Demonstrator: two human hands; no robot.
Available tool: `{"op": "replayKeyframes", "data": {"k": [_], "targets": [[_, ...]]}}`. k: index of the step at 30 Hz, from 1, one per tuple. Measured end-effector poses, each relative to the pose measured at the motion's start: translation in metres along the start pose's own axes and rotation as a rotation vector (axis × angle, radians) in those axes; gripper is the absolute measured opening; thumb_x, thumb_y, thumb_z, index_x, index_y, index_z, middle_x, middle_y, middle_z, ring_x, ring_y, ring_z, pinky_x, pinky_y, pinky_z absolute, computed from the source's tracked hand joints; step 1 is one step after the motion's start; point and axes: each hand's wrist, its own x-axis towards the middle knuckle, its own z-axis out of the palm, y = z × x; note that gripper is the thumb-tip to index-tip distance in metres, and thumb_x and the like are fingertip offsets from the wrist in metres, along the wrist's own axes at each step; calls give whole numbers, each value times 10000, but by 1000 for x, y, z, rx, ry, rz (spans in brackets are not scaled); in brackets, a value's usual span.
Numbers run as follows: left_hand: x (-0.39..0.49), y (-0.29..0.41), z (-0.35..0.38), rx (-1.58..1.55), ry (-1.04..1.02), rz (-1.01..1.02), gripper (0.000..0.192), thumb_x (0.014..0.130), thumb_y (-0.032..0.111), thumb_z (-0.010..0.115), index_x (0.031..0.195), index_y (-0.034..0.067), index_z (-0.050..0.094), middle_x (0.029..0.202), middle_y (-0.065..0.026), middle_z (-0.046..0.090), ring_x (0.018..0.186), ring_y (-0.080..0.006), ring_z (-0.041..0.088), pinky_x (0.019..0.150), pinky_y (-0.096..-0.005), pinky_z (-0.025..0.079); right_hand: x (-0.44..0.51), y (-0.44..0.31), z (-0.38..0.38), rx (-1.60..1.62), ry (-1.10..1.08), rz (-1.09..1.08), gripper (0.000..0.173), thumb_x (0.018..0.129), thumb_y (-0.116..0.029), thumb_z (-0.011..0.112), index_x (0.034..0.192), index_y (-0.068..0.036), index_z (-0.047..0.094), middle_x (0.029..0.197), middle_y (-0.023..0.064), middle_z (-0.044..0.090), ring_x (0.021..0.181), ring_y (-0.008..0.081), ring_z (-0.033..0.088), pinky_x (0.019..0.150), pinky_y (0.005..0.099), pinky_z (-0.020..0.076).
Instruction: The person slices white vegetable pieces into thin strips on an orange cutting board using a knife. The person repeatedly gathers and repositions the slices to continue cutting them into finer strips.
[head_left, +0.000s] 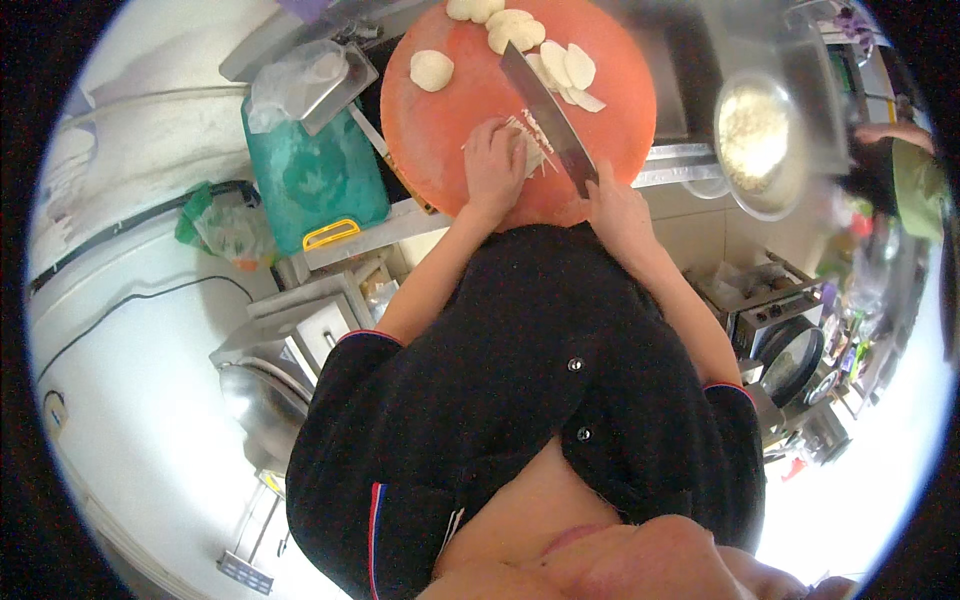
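A round orange cutting board (442, 150) lies before me. My right hand (621, 214) is closed on the handle of a cleaver (551, 120), its long blade slanting up and left across the board. Fingers bent, my left hand (495, 166) presses on a small pile of pale shreds (534, 150) just left of the blade; some cut bits lie along the blade's edge. Thin pale slices (568, 66) are fanned out right of the blade tip. Larger pale rounded pieces (516, 31) lie at the far edge, and a single one (432, 70) sits at the upper left.
Left of the board are a green plastic board (322, 172) with a yellow handle, a metal tray (341, 86) and a clear plastic bag (289, 82). To the right stands a bowl of pale food (754, 142). Another person's arm (892, 135) shows at the far right.
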Motion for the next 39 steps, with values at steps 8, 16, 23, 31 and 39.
{"op": "replayKeyframes", "data": {"k": [8, 16, 23, 31, 39], "targets": [[5, 29, -2, 227, -11, 54, 619, 691, 382, 746, 1152, 46, 507, 1250, -177, 465, 1214, -382, 395, 1037, -563, 265, -6, 18, 6, 3, 88, -63, 227, 938, -164, 510, 1095, -30, 415, 704, 260, 611, 688, 467, 601, 596, 553, 458], [4, 30, -8, 299, -217, 29, 617, 642, 243, 732, 1167, 43, 478, 1285, -186, 431, 1255, -381, 371, 1084, -561, 225, -15, 18, 3, -19, 135, -95, 173, 952, -181, 476, 1036, -43, 414, 683, 240, 625, 661, 453, 629, 576, 555, 489], [-1, 23, -17, 161, -216, 16, 604, 650, 229, 759, 1167, 61, 496, 1323, -171, 429, 1241, -386, 390, 1045, -535, 305, -21, 14, 4, -52, 102, -101, 168, 949, -183, 470, 1033, -47, 418, 708, 237, 629, 665, 450, 631, 572, 551, 489], [-10, -10, -11, -15, -147, 201, 437, 712, 144, 733, 1117, 74, 582, 1227, -163, 518, 1153, -382, 482, 977, -495, 393, -32, 1, 0, -127, 10, -125, 140, 942, -176, 450, 1016, -65, 408, 709, 219, 633, 669, 440, 637, 565, 547, 492], [-7, -9, -8, -52, -99, 241, 330, 735, 95, 690, 1053, 38, 619, 1135, -132, 574, 1105, -352, 515, 951, -452, 429, -29, -1, 5, -187, -75, -97, 136, 901, -118, 427, 1026, -64, 412, 748, 226, 645, 724, 435, 652, 611, 549, 502]]}}
